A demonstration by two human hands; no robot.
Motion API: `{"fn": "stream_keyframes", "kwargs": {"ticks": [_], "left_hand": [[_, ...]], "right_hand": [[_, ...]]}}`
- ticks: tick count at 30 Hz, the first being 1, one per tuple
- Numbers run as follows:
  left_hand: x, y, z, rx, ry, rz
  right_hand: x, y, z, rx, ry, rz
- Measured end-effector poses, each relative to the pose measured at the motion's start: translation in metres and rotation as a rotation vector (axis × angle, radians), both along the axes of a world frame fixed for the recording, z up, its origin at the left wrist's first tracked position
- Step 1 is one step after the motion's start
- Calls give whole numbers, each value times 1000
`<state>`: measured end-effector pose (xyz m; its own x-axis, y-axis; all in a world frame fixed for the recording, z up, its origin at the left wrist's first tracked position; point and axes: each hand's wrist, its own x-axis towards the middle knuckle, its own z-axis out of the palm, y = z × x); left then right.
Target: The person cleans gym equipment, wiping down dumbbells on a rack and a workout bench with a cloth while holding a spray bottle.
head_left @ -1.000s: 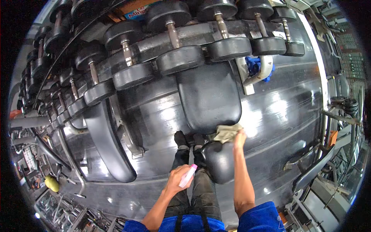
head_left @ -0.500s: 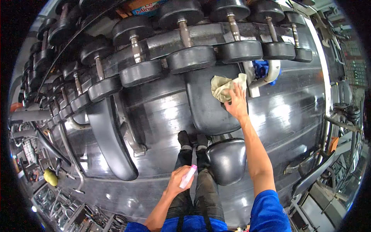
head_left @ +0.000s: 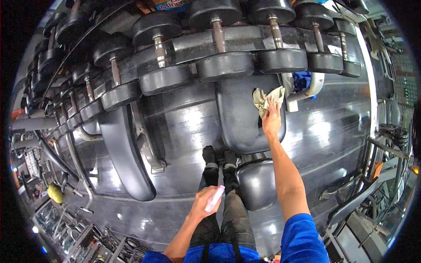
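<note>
My right hand [head_left: 272, 119] presses a crumpled pale cloth [head_left: 263, 100] onto the black padded backrest [head_left: 245, 118] of a bench, close to its right edge. The fingers are bent over the cloth's lower right part. In front of my legs, my left hand [head_left: 202, 204] is closed around a spray bottle [head_left: 214, 199]. Its white head with a pink tip shows, while the lower part is hidden by the hand. The bench's smaller black seat pad [head_left: 256, 184] lies nearer to me, beside my right leg.
A rack of black dumbbells [head_left: 226, 65] runs across the top, overhanging the backrest's far end. To the left is another black bench pad [head_left: 125, 153] on a metal frame. A curved metal tube [head_left: 313, 87] and a blue item [head_left: 301, 81] lie right of the backrest.
My right hand has moved slightly right on the backrest, and the cloth has bunched up smaller under it. My left hand holds the bottle as before. The view has shifted a little.
</note>
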<state>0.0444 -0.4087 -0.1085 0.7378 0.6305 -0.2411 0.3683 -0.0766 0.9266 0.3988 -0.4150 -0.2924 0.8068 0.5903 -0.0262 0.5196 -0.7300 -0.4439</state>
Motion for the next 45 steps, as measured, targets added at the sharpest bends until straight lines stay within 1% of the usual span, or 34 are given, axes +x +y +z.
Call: {"fn": "stream_keyframes", "kwargs": {"ticks": [2, 5, 6, 7, 8, 9, 11, 14, 16, 18, 19, 21, 23, 26, 27, 28, 29, 31, 33, 34, 35, 36, 37, 39, 42, 43, 44, 45], "left_hand": [[1, -2, 1, -15, 7, 5], [6, -7, -4, -8, -29, 28], [6, -8, -7, -18, -25, 21], [5, -9, -10, -27, -19, 15], [5, -11, -11, -35, -11, 9], [8, -10, -10, -32, -13, 8], [12, -9, -7, -24, -14, 5], [14, -7, -9, -16, -9, -24], [15, -5, -7, -14, -14, -20], [15, -6, -5, -14, -22, -8], [15, -6, -4, -15, -29, 0], [14, -7, -3, -18, -35, 5], [13, -9, -4, -25, -30, 2], [15, -12, -3, -39, -53, -2], [18, -13, -3, -38, -59, -2], [20, -14, -2, -38, -64, -4], [22, -14, -1, -36, -69, -8], [22, -14, 1, -22, -70, -14], [24, -13, 7, -46, -59, 27], [26, -10, 16, -81, -48, 63], [28, -8, 19, -116, -41, 99], [24, -12, 13, -103, -57, 134], [25, -14, 13, -105, -58, 140], [25, -14, 18, -105, -54, 150], [29, -18, 21, -89, -86, 148], [30, -19, 22, -75, -93, 140], [31, -21, 23, -102, -69, 137], [33, -22, 25, -128, -46, 135]], "right_hand": [[2, 1, 8, 25, 154, -91], [-19, 8, -9, 67, 49, -56], [-37, 12, -10, 177, 40, 54], [-52, 21, -5, 17, 119, 182], [-72, 26, -4, -54, 103, 321], [-84, 29, -6, -56, 71, 537], [-88, 34, -7, -54, -9, 715], [-44, 15, -5, -178, 2, 926], [-9, -10, -9, -198, -45, 792], [25, -31, 0, -174, -1, 533], [29, -32, 14, -192, 80, 331], [28, -38, -9, -35, 14, 17], [-1, -19, 3, -34, 185, -170], [-64, 10, -13, -82, -111, 190], [-88, 15, -9, -163, -33, 361], [-106, 18, -8, -275, -20, 562], [-115, 21, -6, -243, -82, 704], [-101, 12, -6, -127, -54, 762], [-63, -4, 2, -162, 38, 804], [-41, -17, 8, -187, 83, 821], [-23, -31, 7, -202, 73, 680], [-6, -48, 1, -215, 65, 542], [15, -67, -22, -152, 6, 470], [24, -78, -19, -15, -140, 274], [-12, -47, -2, -65, 250, -91], [-34, -35, 10, -7, 223, -24], [-54, -38, -51, -102, -212, 228], [-85, -31, -31, -18, -70, 252]]}}
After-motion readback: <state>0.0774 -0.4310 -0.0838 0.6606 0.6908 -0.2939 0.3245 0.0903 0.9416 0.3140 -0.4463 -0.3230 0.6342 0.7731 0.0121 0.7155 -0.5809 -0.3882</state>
